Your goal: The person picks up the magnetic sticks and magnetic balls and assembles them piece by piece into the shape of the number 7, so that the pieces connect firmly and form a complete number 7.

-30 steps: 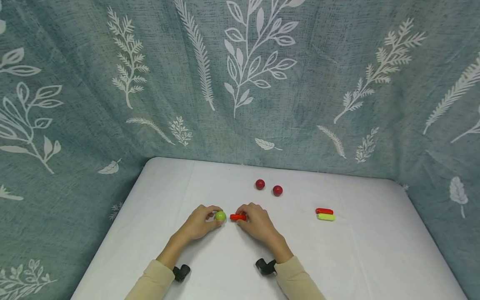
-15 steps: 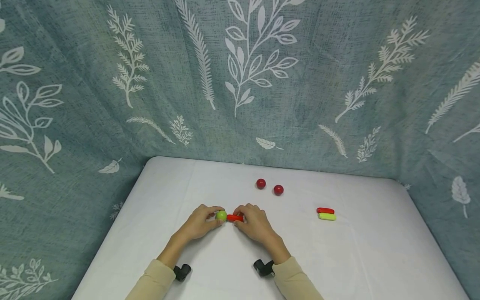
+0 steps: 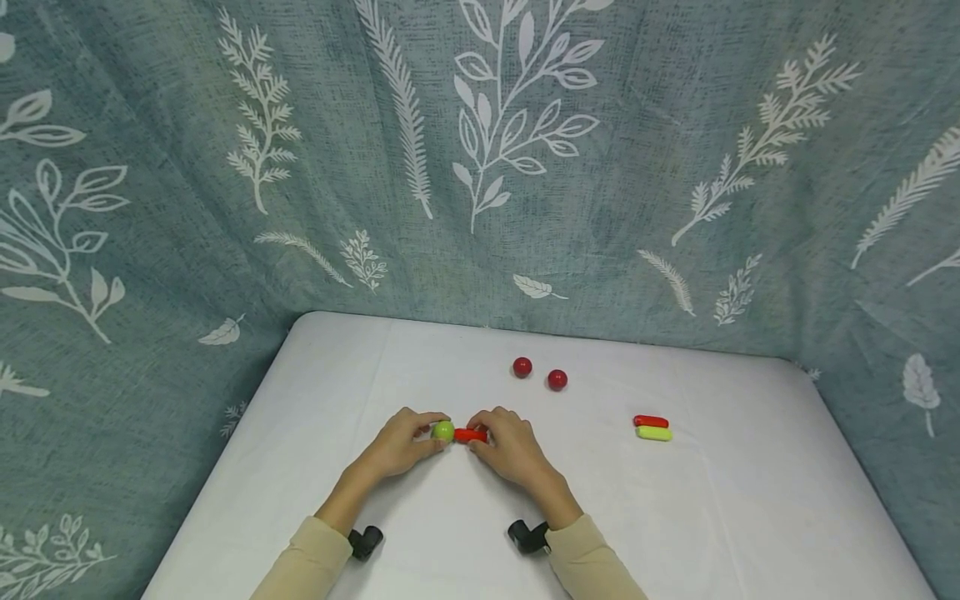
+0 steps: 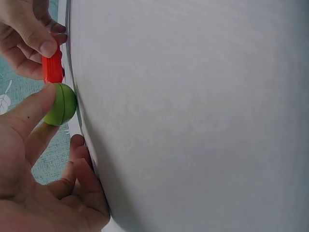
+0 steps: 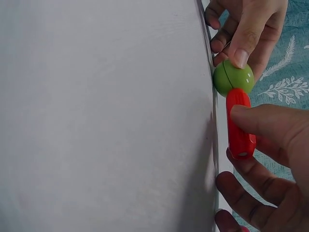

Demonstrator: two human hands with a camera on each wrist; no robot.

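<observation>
A green ball [image 3: 444, 431] with a thin seam line is pinched between the thumb and a finger of my left hand [image 3: 405, 444]. My right hand [image 3: 512, 444] grips a short red rod [image 3: 468, 435] between thumb and fingers, and one end of it touches the ball. In the right wrist view the red rod [image 5: 239, 137] looks ridged, with a small pale spot on its near end, and it lies against the green ball [image 5: 227, 79]. The left wrist view has the same contact between the red rod [image 4: 52, 68] and the green ball [image 4: 63, 104].
Two dark red balls, one at the left [image 3: 522, 367] and one at the right [image 3: 557, 380], sit farther back on the white table [image 3: 750, 500]. To the right lie a red rod [image 3: 651, 422] and a yellow-green rod [image 3: 654, 433] side by side. A patterned curtain [image 3: 600, 208] stands behind.
My right hand has moved slightly left, and the red rod has closed the small gap to the green ball. During the last half second the hands have stayed nearly still.
</observation>
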